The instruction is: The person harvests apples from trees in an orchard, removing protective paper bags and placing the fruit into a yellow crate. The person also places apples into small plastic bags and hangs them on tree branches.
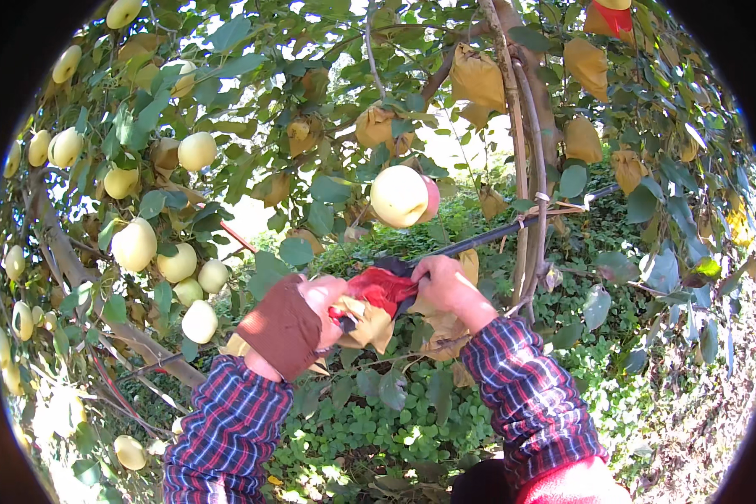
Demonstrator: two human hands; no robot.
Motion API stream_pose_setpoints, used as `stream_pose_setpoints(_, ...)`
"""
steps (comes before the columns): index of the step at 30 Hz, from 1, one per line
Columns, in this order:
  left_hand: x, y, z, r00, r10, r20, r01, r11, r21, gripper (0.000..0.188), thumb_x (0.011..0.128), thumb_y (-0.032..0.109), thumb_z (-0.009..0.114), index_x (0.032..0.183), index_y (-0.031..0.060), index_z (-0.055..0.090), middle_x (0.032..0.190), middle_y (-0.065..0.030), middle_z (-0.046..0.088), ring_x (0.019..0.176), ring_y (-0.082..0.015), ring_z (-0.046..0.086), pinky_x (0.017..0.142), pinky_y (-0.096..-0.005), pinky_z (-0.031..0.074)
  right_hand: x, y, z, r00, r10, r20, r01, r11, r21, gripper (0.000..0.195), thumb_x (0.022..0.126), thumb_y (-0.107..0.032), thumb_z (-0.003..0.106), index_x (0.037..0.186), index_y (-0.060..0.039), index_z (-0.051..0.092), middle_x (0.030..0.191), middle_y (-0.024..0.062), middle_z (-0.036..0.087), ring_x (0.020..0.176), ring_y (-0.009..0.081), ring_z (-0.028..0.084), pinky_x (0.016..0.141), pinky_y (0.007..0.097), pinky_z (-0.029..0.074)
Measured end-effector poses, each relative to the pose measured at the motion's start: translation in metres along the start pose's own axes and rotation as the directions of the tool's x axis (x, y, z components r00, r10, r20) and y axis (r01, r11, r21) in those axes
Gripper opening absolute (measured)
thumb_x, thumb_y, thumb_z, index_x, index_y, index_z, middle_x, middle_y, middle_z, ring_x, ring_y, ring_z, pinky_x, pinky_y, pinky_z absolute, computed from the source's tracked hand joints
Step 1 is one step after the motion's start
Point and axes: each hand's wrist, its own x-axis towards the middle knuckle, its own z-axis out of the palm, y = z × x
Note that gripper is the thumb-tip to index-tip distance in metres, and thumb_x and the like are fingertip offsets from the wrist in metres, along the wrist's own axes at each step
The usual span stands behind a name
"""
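Note:
My left hand (305, 315), in a brown fingerless glove, grips the near side of a torn paper fruit bag (370, 326). Its red inner layer (381, 288) and some black lining show between my hands. With thumb and fingers, my right hand (447, 290) pinches the bag's other side, close to a dark pipe (491, 234). Whether fruit sits inside the bag is hidden. Just above hang a pale yellow apple (399, 196) and a pinkish apple (433, 198) partly behind it.
Several bare pale apples (134, 244) hang on the left branches. Tan paper bags (477, 77) hang above and to the right. A thick branch (535, 126) with upright stakes stands right of centre. Leafy ground cover (378, 435) lies below.

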Motion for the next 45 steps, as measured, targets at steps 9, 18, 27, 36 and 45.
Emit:
stream_pose_setpoints(9, -0.030, 0.001, 0.072, 0.978, -0.191, 0.081, 0.162, 0.462, -0.872, 0.073, 0.071, 0.003, 0.072, 0.132, -0.0017, 0.032, 0.121, -0.0145, 0.053, 0.114, -0.0182, 0.050, 0.097, -0.0286, 0.039, -0.064, -0.036, 0.048, 0.927, -0.284, 0.244, -0.049, 0.554, 0.831, 0.006, 0.078, 0.002, 0.059, 0.083, -0.0014, 0.058, 0.077, -0.0009, 0.058, 0.074, 0.0054, 0.052, 0.067, 0.0229, 0.046)
stream_pose_setpoints(18, -0.033, -0.006, 0.052, 0.929, -0.220, 0.297, 0.320, 0.881, -0.350, 0.025, 0.074, 0.008, 0.058, 0.098, 0.0039, 0.062, 0.091, -0.0118, 0.064, 0.084, -0.0250, 0.061, 0.076, -0.0312, 0.048, -0.079, -0.003, -0.058, 0.992, -0.116, -0.049, 0.122, 0.982, 0.143, 0.017, 0.080, -0.001, 0.054, 0.095, 0.0029, 0.060, 0.083, 0.0136, 0.064, 0.075, 0.0198, 0.063, 0.067, 0.0305, 0.049)
stream_pose_setpoints(27, -0.013, 0.018, 0.090, 0.865, -0.215, 0.453, 0.297, 0.948, -0.117, 0.041, 0.076, 0.044, 0.065, 0.088, 0.0046, 0.064, 0.073, -0.0150, 0.064, 0.072, -0.0314, 0.063, 0.067, -0.0387, 0.049, -0.075, -0.006, -0.042, 0.947, -0.153, 0.282, 0.245, 0.912, -0.329, 0.039, 0.070, -0.014, 0.068, 0.106, -0.0051, 0.059, 0.095, 0.0150, 0.058, 0.090, 0.0312, 0.058, 0.079, 0.0370, 0.047)
stream_pose_setpoints(36, 0.001, 0.039, 0.141, 0.822, -0.198, 0.534, 0.221, 0.975, 0.022, 0.062, 0.080, 0.057, 0.053, 0.117, 0.0066, 0.053, 0.076, -0.0117, 0.066, 0.075, -0.0258, 0.064, 0.077, -0.0356, 0.045, -0.073, 0.001, -0.013, 0.920, -0.250, 0.301, 0.384, 0.726, -0.570, 0.026, 0.062, -0.008, 0.068, 0.087, -0.0069, 0.060, 0.096, 0.0081, 0.054, 0.098, 0.0284, 0.053, 0.078, 0.0387, 0.049)
stream_pose_setpoints(45, -0.006, 0.038, 0.148, 0.965, -0.073, 0.252, 0.062, 0.997, 0.054, 0.043, 0.084, 0.043, 0.054, 0.108, 0.0078, 0.057, 0.088, -0.0057, 0.063, 0.082, -0.0226, 0.061, 0.084, -0.0361, 0.040, -0.070, 0.010, -0.018, 0.852, -0.500, 0.151, 0.523, 0.817, -0.243, 0.012, 0.069, -0.004, 0.061, 0.077, -0.0029, 0.053, 0.076, 0.0106, 0.053, 0.083, 0.0308, 0.054, 0.068, 0.0392, 0.047)
